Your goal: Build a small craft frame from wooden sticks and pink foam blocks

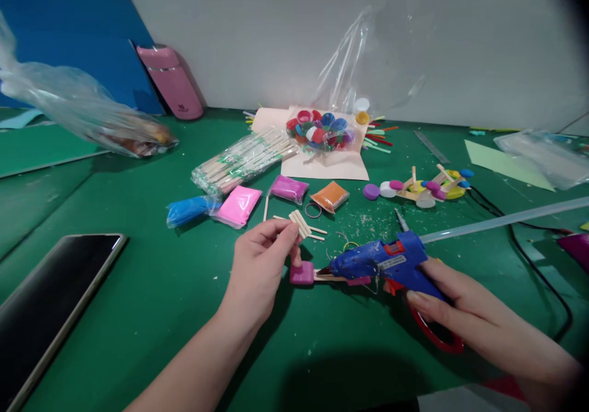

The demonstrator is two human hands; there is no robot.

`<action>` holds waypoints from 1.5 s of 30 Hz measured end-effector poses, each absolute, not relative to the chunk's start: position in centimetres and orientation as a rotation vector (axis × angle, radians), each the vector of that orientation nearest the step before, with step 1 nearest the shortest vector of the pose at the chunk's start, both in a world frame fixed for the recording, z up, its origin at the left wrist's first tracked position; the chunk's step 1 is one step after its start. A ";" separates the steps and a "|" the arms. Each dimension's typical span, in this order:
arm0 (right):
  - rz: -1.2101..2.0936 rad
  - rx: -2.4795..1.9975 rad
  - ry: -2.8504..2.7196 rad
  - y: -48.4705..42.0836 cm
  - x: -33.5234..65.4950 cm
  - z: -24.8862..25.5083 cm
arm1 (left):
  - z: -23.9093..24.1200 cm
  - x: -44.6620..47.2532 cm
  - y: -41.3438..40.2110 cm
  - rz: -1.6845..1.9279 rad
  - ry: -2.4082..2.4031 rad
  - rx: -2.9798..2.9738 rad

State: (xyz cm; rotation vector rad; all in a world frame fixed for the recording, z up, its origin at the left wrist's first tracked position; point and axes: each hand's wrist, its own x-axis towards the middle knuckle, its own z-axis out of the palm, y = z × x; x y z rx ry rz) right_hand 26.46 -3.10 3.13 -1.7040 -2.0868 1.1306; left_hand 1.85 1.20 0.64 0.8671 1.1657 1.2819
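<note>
My right hand [464, 314] grips a blue hot glue gun [381, 261] with a clear glue stick [501, 220] out its back. Its nozzle points left at a wooden stick lying beside a pink clay block [302, 273] on the green table [138, 289]. My left hand [260, 264] pinches a short bundle of wooden sticks [300, 223] just above the block. A red-handled tool [437, 337] lies under my right hand.
A dark phone [50, 301] lies at the left. Clay packets in blue [188, 209], pink [239, 205], magenta [289, 188] and orange [330, 196] sit mid-table. A stick bundle [242, 160], bottle caps [322, 128], a cap-and-stick model [430, 188] and a black cord [529, 258] lie beyond.
</note>
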 end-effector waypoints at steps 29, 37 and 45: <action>0.979 -1.837 -2.114 -3.4 26.2 2.5 | 0.8 2.3 0.8 1.129 1.332 1.103; 1.010 -1.778 -2.134 -3.6 26.2 2.5 | 1.0 2.5 0.7 1.148 1.332 1.096; 0.958 -1.723 -2.181 -3.5 26.2 2.5 | 1.6 1.3 -0.1 1.095 1.251 1.138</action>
